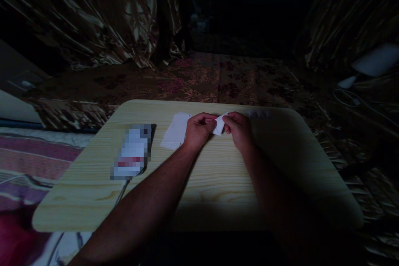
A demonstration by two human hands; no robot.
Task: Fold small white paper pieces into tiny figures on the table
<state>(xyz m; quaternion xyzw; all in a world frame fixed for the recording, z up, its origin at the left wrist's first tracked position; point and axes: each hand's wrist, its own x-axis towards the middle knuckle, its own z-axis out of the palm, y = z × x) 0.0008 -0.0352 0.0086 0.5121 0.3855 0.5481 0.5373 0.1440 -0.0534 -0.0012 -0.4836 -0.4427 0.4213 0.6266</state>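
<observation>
Between my two hands is a small piece of folded white paper [220, 125], raised a little toward the far side of the table. My left hand [199, 129] pinches its left edge with thumb and fingers. On the other side, my right hand [239, 128] grips the upper right edge the same way. A loose stack of white paper sheets [175, 131] lies just left of my left hand, partly covered by it. Beyond my right hand, several small pale folded paper pieces [260, 113] sit in a row near the far edge, dim and hard to make out.
The light wooden table [212, 183] has rounded corners. A phone-like device [132, 151], blurred by pixels, lies at the left with a cable [122, 192] running toward me. Striped bedding [40, 153] is at left, patterned curtains [124, 16] behind, a white lamp-like object [375, 60] at right.
</observation>
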